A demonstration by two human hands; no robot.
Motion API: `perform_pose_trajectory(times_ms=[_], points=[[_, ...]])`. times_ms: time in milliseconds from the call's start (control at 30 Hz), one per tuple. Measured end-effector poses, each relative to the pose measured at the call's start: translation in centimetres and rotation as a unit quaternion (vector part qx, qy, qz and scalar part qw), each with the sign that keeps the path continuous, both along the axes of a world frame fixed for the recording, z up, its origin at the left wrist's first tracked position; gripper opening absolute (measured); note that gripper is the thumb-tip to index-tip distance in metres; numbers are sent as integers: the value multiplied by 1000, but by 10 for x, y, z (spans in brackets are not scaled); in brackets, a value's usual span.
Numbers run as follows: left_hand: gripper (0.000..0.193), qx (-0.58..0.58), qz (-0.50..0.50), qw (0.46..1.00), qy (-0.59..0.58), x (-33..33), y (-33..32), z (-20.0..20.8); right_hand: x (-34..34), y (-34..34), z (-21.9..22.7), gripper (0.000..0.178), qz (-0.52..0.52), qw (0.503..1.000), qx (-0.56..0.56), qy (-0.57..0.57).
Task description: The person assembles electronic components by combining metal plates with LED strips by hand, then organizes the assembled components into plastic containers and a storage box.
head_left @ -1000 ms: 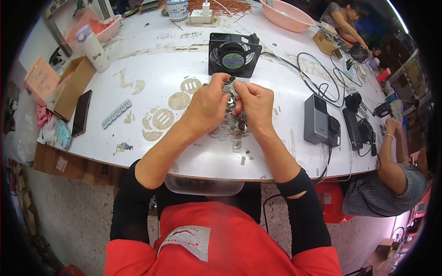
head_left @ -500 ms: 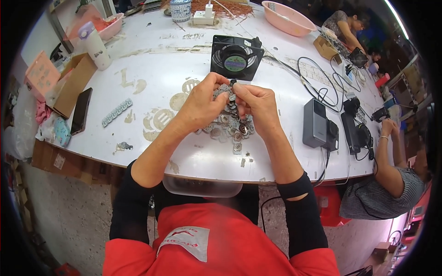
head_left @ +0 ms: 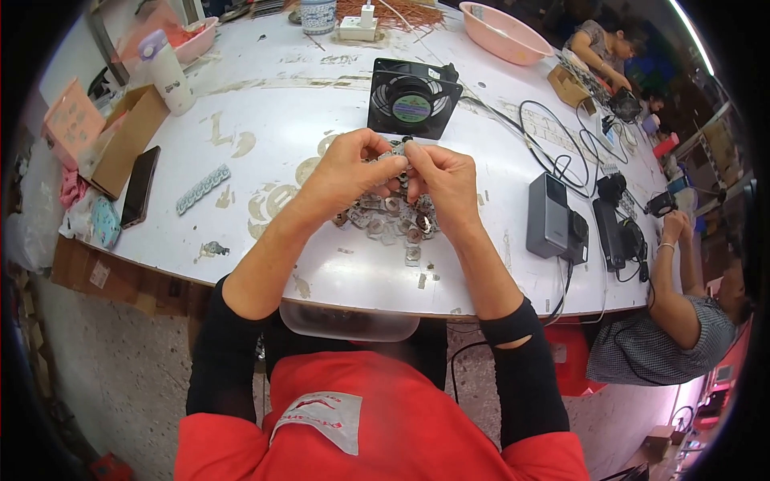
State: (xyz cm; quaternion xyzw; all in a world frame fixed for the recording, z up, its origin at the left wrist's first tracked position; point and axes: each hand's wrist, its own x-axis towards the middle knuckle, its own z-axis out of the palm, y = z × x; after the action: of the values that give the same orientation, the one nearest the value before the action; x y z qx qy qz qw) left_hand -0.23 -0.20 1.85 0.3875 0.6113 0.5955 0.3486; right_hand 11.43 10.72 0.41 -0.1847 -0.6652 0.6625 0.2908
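My left hand [head_left: 346, 175] and my right hand [head_left: 451, 180] meet over the white table, fingers closed in a pinch. Between the fingertips is a small piece with a dark end [head_left: 407, 139] and grey parts beside it; its exact kind is too small to make out. Under the hands lies a loose pile of small grey, partly clear pieces [head_left: 391, 227], a few with brown round centres. The fingers hide the pile's far part. Just beyond my hands stands a black square fan [head_left: 413, 100] with a green label.
On the left lie a grey-green strip [head_left: 203, 190] of small pieces, a dark phone [head_left: 140, 186], a cardboard box [head_left: 136, 132] and a white bottle [head_left: 170, 78]. A grey power bank [head_left: 549, 215] and cables are on the right. Two co-workers sit on the right. A pink basin [head_left: 505, 34] stands far back.
Both hands stay pinched together over the pile. The left fingers have drawn in closer to the right fingertips, and the grey parts between them show less. The view has shifted slightly.
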Motion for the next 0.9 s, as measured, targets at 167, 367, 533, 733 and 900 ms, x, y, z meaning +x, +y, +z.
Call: perform_pose_trajectory(times_ms=[167,367,533,733,900], points=[[20,68,-28,996,-51,1,0,-6,1,7,0,28,0,986,-167,7],[22,70,24,994,85,11,7,-12,2,11,-4,25,25,961,-274,24],[25,67,69,971,219,12,8,-17,0,1,1,27,-38,988,-150,9],[18,142,142,904,376,20,11,-19,1,-2,-1,30,-65,996,-57,15],[16,152,138,900,384,19,11,-18,1,-4,1,30,-60,996,-61,26]])
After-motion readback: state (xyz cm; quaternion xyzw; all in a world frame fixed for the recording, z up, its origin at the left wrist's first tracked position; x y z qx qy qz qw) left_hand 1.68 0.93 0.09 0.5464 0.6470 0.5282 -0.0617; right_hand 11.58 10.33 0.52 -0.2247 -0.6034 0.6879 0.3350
